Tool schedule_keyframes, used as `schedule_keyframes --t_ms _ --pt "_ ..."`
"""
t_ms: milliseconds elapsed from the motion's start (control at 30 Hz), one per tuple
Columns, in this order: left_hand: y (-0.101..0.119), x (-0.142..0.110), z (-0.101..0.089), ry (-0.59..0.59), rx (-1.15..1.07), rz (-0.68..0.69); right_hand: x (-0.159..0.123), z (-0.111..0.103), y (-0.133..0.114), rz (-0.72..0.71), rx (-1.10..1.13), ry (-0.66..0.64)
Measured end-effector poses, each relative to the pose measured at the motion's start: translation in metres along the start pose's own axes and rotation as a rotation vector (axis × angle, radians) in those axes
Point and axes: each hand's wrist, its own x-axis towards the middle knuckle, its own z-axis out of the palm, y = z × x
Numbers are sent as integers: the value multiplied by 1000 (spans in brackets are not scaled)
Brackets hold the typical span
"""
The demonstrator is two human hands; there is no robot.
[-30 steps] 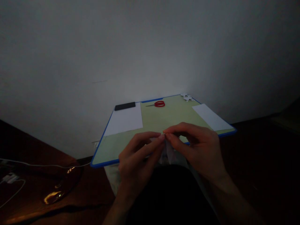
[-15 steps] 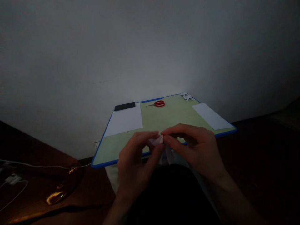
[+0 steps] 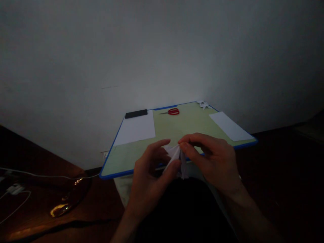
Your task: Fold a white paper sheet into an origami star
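Observation:
Both hands hold a small folded white paper piece (image 3: 177, 158) just above the near edge of a green board with a blue rim (image 3: 174, 130). My left hand (image 3: 149, 175) grips it from below with thumb and fingers. My right hand (image 3: 212, 160) pinches its top between thumb and forefinger. Much of the paper is hidden behind the fingers.
On the board lie a white sheet (image 3: 136, 128) at the left, a white strip (image 3: 229, 126) at the right, red scissors (image 3: 172, 111) and a black flat object (image 3: 136, 113) at the far edge, and small folded paper pieces (image 3: 203, 104) in the far right corner. White cables (image 3: 15, 192) run over the dark surface at the left.
The paper piece has opened out a little between my fingers, and my left fingers have spread while my right hand keeps its pinch. The view has shifted slightly.

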Motion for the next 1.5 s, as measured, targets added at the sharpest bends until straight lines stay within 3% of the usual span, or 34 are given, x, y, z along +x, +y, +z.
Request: schedule_keyframes --t_ms 133,333,500,700,1200,1500 --pt "-1 0 -2 -64 -121 -189 -1 4 5 14 9 75" --pt "-10 -1 1 30 -148 -142 -3 15 9 78 137 195" --pt "-10 -2 3 81 -94 -121 0 10 9 148 290 93" --pt "-5 -4 0 36 -30 -100 4 1 12 182 303 -72" --pt "-8 -5 -10 -1 107 -26 1 6 19 166 209 -34" --pt "-7 -5 -3 32 93 -4 -3 9 17 187 227 -3"
